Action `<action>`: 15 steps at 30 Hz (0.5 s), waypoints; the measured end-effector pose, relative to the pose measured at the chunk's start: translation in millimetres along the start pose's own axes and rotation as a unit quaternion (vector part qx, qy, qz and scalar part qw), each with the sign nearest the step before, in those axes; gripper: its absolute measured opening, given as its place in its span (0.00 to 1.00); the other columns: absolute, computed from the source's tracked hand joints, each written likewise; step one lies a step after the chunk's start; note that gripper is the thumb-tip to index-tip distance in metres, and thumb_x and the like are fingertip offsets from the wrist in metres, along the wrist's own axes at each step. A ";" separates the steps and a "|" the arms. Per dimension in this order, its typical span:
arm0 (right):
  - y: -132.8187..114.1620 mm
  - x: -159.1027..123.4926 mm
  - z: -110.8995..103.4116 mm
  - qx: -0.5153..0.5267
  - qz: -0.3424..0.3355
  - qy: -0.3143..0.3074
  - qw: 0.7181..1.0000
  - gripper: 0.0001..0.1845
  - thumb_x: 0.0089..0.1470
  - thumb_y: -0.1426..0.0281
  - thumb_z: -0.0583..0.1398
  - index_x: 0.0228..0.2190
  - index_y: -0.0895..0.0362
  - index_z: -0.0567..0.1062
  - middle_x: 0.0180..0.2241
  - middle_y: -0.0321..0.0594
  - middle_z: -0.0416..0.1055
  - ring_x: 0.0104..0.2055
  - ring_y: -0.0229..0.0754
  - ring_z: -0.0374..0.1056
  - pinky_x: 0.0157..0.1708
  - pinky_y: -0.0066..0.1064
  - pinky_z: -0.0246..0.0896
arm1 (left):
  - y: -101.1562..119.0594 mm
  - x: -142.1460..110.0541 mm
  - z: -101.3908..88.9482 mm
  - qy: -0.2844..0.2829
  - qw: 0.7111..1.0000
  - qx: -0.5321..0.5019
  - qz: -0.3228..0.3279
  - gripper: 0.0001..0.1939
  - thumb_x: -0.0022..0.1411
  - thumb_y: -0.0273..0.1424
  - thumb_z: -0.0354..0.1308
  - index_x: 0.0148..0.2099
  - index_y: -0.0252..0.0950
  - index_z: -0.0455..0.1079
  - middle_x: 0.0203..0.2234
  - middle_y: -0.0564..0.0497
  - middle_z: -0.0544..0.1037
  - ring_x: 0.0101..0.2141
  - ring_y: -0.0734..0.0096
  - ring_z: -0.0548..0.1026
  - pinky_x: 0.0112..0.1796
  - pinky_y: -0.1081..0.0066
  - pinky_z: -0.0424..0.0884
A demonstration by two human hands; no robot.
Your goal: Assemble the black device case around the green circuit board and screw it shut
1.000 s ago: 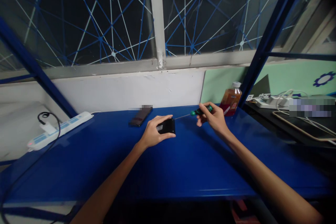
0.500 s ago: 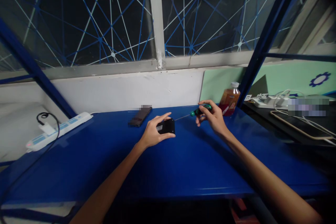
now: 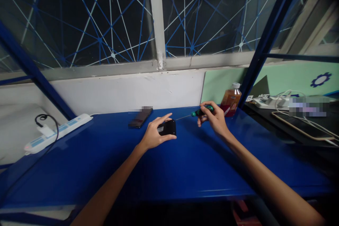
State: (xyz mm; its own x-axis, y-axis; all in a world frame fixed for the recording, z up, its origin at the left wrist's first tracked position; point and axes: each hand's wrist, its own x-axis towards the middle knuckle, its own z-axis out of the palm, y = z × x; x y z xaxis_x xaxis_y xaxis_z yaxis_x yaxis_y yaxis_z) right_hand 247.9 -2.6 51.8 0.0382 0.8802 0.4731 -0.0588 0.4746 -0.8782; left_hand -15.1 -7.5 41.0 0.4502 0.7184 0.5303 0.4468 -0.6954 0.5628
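My left hand grips a small black device that rests on the blue table, thumb and fingers on either side of it. My right hand is closed on a green-handled screwdriver. Its thin shaft points left, and the tip sits at the device's upper right corner. A second dark phone lies flat on the table behind and to the left of my left hand.
An orange-filled bottle with a white cap stands at the table's back right, beside a blue frame post. A white power strip with a plugged cable lies at the left. Cables and another strip crowd the dark bench on the right.
My right hand with the screwdriver has lifted slightly and shifted a little. My left hand keeps its hold on the black device.
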 end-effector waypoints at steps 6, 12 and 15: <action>-1.9 0.2 0.9 -0.013 -0.001 0.001 1.000 0.15 0.55 0.58 0.60 0.37 0.54 0.66 0.16 0.31 0.69 0.15 0.40 0.68 0.16 0.31 0.66 | 0.0 0.3 -0.5 0.000 1.000 -0.005 0.004 0.39 0.51 0.41 0.68 0.63 0.41 0.60 0.47 0.45 0.76 0.47 0.55 0.73 0.53 0.49 0.66; -2.6 -0.1 1.8 -0.021 -0.001 0.005 1.000 0.16 0.55 0.56 0.60 0.38 0.54 0.66 0.15 0.31 0.69 0.15 0.41 0.69 0.17 0.31 0.65 | 0.4 0.3 -1.2 0.001 1.000 -0.005 0.001 0.39 0.51 0.42 0.68 0.63 0.40 0.60 0.47 0.44 0.76 0.47 0.55 0.73 0.51 0.50 0.68; -2.9 -0.8 2.1 -0.022 0.000 0.009 1.000 0.16 0.55 0.56 0.61 0.37 0.54 0.67 0.15 0.30 0.68 0.15 0.40 0.68 0.17 0.30 0.65 | -0.2 -0.1 -1.2 -0.001 1.000 -0.007 0.001 0.39 0.51 0.42 0.67 0.63 0.40 0.60 0.48 0.44 0.76 0.48 0.54 0.73 0.52 0.47 0.67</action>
State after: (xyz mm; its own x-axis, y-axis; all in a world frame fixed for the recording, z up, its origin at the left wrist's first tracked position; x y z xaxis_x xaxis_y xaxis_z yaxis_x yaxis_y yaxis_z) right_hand 246.0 -4.6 54.1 0.0565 0.8793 0.4729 -0.0151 0.4744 -0.8802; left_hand -16.1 -7.4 41.6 0.4524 0.7166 0.5309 0.4355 -0.6970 0.5697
